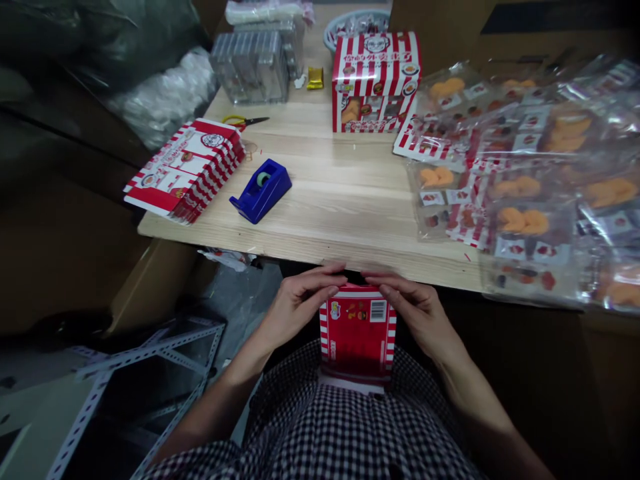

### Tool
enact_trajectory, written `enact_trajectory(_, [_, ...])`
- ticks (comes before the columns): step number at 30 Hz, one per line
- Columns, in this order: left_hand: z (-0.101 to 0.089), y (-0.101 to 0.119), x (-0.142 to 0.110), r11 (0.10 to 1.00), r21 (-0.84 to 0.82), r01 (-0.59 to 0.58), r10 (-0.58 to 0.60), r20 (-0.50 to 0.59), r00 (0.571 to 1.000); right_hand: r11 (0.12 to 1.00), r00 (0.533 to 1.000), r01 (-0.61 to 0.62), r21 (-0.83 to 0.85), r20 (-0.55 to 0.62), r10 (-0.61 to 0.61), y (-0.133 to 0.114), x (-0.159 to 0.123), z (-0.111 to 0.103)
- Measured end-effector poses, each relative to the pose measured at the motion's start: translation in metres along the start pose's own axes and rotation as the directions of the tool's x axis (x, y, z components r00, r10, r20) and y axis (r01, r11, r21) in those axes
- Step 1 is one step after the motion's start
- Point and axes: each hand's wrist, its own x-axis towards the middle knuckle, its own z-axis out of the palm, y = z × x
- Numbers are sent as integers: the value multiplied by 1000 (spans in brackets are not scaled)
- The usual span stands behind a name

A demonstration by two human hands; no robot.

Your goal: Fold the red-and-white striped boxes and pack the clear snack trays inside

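A red carton (357, 340) with white-striped edges and a barcode is held against my lap, below the table's front edge. My left hand (305, 297) grips its upper left corner, thumb on the near face and fingers behind the top edge. On the opposite corner, my right hand (407, 300) pinches the carton in the same way. The fingertips behind the top edge are partly hidden. Closest on the tabletop are a blue tape dispenser (263, 191) and, to its left, a stack of flat red-and-white cartons (187, 167).
An assembled striped box (376, 83) stands at the back of the wooden table (345, 193). Clear bags of toy food (525, 223) cover the right side. Scissors (245, 121), clear plastic cases (250, 67), a gold packet (315, 78) and a basin (357, 27) lie farther back.
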Motion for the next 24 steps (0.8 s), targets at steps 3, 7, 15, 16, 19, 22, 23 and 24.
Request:
enact_trajectory(3, [5,14,-3,988,-134,83,-87,-26,996,999,999,46,-21,5,-46,-16,-9,6])
enact_trajectory(7, [8,25,-5,951,-228,211,-196,84,977,999,999,34,-38,37,-33,-25,-21,9])
enact_trajectory(15, [-12,27,38,969,-72,238,-155,574,804,1000,999,12,-28,-39,-13,-28,-33,26])
enact_trajectory(16, [-13,26,44,955,-68,289,-186,620,763,999,1000,15,-28,-24,-16,-29,-33,26])
enact_trajectory(19, [-8,24,52,857,-106,504,-303,689,659,999,999,35,-29,-1,-35,-31,-33,26])
enact_trajectory(22, [1,21,50,701,-231,674,-350,713,608,998,999,51,-28,-14,-51,-28,-33,24])
enact_trajectory(23, [4,21,47,651,-272,708,-356,714,602,998,999,50,-28,-17,-50,-27,-33,23])
enact_trajectory(24, [7,20,44,608,-304,733,-367,711,599,998,999,49,-28,-15,-50,-27,-33,22])
